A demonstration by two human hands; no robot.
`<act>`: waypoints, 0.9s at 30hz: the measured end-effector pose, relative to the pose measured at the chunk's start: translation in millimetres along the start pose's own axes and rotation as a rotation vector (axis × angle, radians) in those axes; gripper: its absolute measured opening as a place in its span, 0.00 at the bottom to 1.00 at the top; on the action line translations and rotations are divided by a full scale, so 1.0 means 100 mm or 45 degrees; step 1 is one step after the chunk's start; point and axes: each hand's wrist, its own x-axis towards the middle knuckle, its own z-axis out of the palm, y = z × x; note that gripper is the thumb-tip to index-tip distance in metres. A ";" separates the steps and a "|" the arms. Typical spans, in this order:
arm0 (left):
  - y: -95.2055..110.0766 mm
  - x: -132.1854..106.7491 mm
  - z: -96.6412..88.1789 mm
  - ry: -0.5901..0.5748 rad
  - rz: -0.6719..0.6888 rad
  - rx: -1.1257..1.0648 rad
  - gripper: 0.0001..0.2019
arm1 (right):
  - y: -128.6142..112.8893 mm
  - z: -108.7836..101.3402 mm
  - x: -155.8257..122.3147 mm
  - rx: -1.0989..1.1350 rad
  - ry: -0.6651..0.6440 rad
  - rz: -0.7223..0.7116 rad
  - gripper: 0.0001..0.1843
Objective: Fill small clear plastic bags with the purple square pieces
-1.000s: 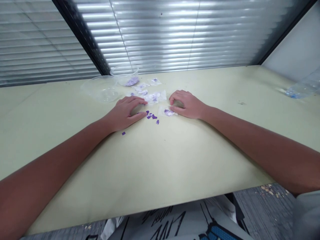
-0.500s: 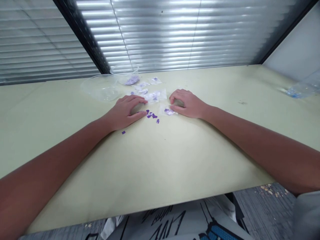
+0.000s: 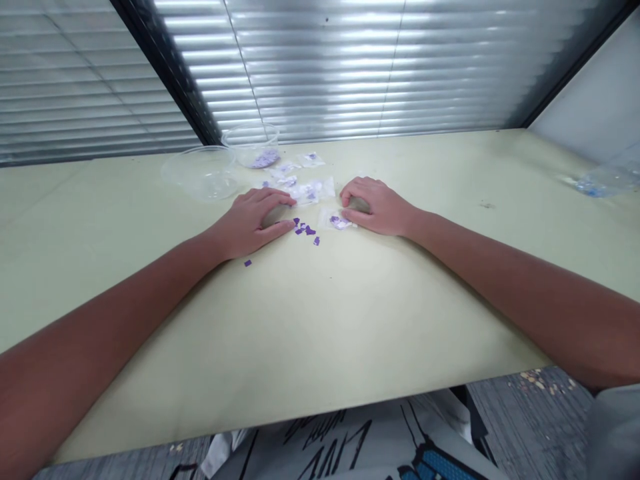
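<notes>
My left hand (image 3: 255, 223) rests on the table, thumb and fingers apart, with nothing held in it. Just off its thumb tip lie several small purple paper pieces (image 3: 309, 231), and a single purple piece (image 3: 248, 263) lies below the wrist. My right hand (image 3: 375, 207) also rests on the table, its fingers curved and apart from the thumb. The right thumb is at the edge of a small clear bag (image 3: 339, 221) with purple and white bits; whether it presses on the bag is unclear. Between the hands, slightly farther back, lie more small clear bags (image 3: 313, 192) with purple bits.
Behind my left hand stand an upright-looking clear plastic bowl (image 3: 200, 175) and another clear bowl (image 3: 250, 143) holding purple pieces. Another small bag (image 3: 311, 160) lies near the window blinds (image 3: 320, 73). A clear plastic bottle (image 3: 613, 177) lies at the far right of the table (image 3: 340, 333).
Both hands, the bags and the purple pieces stay in place. Only the camera view has shifted very slightly.
</notes>
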 end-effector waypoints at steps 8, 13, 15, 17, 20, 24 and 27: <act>0.02 0.00 -0.01 -0.020 -0.015 0.000 0.26 | 0.00 0.00 0.00 -0.006 -0.005 -0.003 0.07; 0.03 0.00 -0.02 -0.017 -0.018 -0.010 0.25 | 0.02 0.01 0.00 0.001 -0.012 -0.007 0.09; 0.03 0.00 -0.01 -0.014 -0.014 -0.014 0.25 | 0.03 0.01 0.00 0.001 -0.015 -0.008 0.09; 0.03 0.00 -0.01 -0.010 -0.009 -0.020 0.25 | 0.02 0.00 0.00 -0.004 -0.016 -0.009 0.09; 0.03 0.00 -0.01 -0.003 -0.007 -0.026 0.25 | 0.02 0.00 0.00 -0.005 -0.016 -0.008 0.09; 0.03 0.00 -0.01 -0.010 -0.005 -0.018 0.25 | 0.02 0.00 0.00 0.001 -0.012 -0.007 0.10; 0.04 0.00 -0.01 -0.010 -0.012 -0.021 0.25 | 0.01 0.00 0.00 0.002 -0.013 -0.009 0.10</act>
